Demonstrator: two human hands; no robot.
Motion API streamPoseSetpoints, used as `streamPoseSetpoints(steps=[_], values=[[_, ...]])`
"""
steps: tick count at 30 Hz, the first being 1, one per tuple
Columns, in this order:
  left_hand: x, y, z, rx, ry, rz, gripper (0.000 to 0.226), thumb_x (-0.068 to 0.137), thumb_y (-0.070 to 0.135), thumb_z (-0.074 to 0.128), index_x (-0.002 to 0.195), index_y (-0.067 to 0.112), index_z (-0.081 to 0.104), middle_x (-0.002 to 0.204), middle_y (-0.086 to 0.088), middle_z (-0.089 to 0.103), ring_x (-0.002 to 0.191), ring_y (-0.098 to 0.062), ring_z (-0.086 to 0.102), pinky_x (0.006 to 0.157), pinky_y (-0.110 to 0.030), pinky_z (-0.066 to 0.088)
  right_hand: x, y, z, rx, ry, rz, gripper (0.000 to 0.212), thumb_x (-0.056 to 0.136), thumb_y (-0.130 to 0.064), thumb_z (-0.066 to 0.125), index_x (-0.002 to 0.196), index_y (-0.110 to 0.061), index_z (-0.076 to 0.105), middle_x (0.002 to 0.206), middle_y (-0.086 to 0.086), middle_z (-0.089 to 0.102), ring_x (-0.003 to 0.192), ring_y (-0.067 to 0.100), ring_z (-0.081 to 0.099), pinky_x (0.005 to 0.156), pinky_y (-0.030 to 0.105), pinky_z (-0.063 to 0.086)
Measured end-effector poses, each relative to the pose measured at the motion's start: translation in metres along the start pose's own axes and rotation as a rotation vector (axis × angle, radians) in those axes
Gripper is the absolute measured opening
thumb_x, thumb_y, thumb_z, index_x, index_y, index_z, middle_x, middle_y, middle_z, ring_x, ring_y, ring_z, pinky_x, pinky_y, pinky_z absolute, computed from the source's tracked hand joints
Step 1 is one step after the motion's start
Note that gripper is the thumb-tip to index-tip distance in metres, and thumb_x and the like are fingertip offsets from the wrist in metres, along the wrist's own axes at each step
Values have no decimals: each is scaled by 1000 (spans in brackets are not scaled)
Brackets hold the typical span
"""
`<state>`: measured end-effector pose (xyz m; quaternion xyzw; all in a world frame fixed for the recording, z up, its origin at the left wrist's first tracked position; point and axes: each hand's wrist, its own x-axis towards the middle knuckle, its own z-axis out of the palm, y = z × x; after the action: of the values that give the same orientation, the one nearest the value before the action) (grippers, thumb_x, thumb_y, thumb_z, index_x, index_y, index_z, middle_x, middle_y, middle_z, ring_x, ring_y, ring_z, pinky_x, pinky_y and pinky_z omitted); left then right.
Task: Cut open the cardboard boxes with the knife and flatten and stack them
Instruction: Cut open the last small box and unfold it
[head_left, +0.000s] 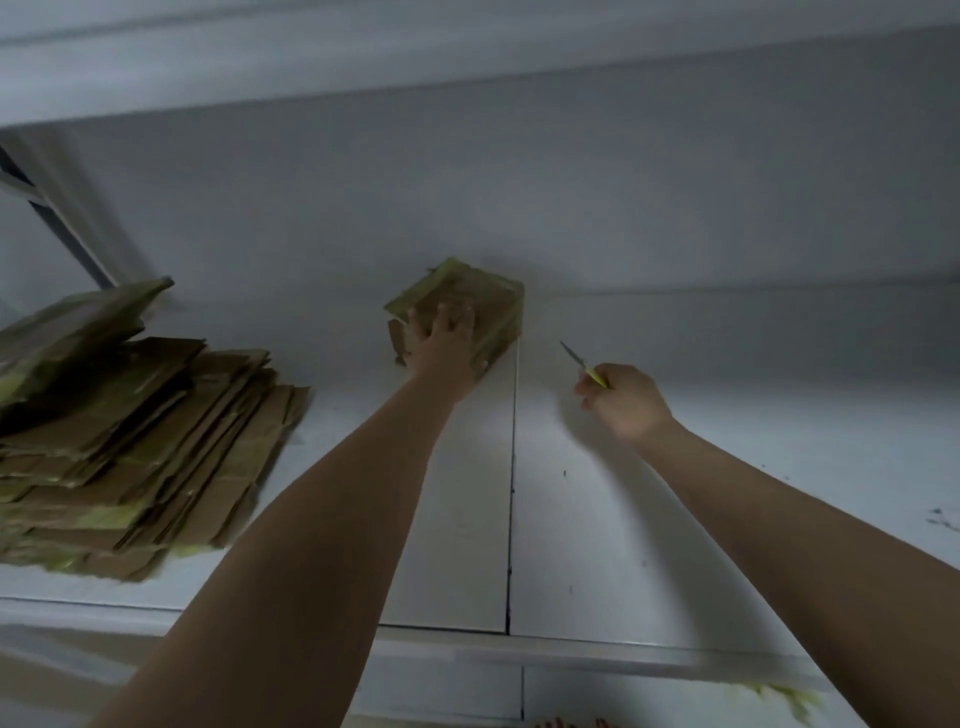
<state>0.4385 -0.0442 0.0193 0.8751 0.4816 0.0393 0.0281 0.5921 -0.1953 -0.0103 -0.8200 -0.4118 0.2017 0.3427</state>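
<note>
- Cardboard box (467, 306): small, brown, still in box form, banded with yellowish-green tape. Stands at the far side of the white tabletop (727, 467), close against the pale wall (571, 182) behind it and just left of the dark seam (511, 493) between the two tabletop panels.
- Left hand (441, 343): arm stretched forward, palm on the near upper face of the cardboard box, fingers spread and bent over its top. Grasping the box; the thumb side is blurred.
- Right hand (626, 400): clenched around the yellow handle of the knife (584, 361), held above the tabletop to the right of the seam. Near the cardboard box on its right side, but apart from it.
- Knife: thin grey blade angled up and to the left, tip towards the cardboard box's right face, not touching it. Bare tabletop shows between blade tip and box.
- Stack of flattened boxes (130, 441): a loose, fanned pile of brown sheets with the same yellowish-green tape, at the left of the tabletop, well apart from both hands. The uppermost piece (78, 322) lies tilted and partly folded, its far edge raised.
- Scraps (779, 696): yellowish-green tape bits at the tabletop's near edge, lower right; small dark specks (940, 519) at the far right.
</note>
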Motion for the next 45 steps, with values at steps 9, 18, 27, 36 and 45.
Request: streamPoseSetpoints(steps=[9,18,27,36,45], values=[[-7,-4,-1,-14,-21,23,58,99,24,46,152,26,22,159,-5,20,144,-38,12,113,-47,29,-9,4,24,-49,-65,24,39,98,-35,38,83,-8,62,81,11,64,74,26,60,65,33,45],[-59,-3,-1,-14,-23,69,54,102,27,36,153,28,17,159,0,19,145,-35,9,114,-45,28,-27,2,34,-186,-19,-52,32,96,-35,34,87,-16,59,86,6,62,82,29,60,76,39,52],[-113,-8,3,13,35,159,58,99,30,44,152,28,22,156,-1,29,142,-35,20,109,-44,36,-65,10,38,15,58,-33,22,94,-27,45,84,-15,60,80,6,64,76,27,59,63,31,43],[-176,-4,-9,28,52,197,53,103,32,35,153,29,17,159,1,22,145,-23,15,116,-27,11,-115,12,44,111,118,16,15,95,-27,50,86,-19,59,78,1,62,75,24,57,65,32,44],[-223,19,-4,53,46,21,55,99,40,42,150,31,24,157,7,28,144,-26,20,106,-38,39,-143,23,24,303,142,26,25,90,-39,60,95,-16,53,77,-3,56,71,18,53,63,30,40]])
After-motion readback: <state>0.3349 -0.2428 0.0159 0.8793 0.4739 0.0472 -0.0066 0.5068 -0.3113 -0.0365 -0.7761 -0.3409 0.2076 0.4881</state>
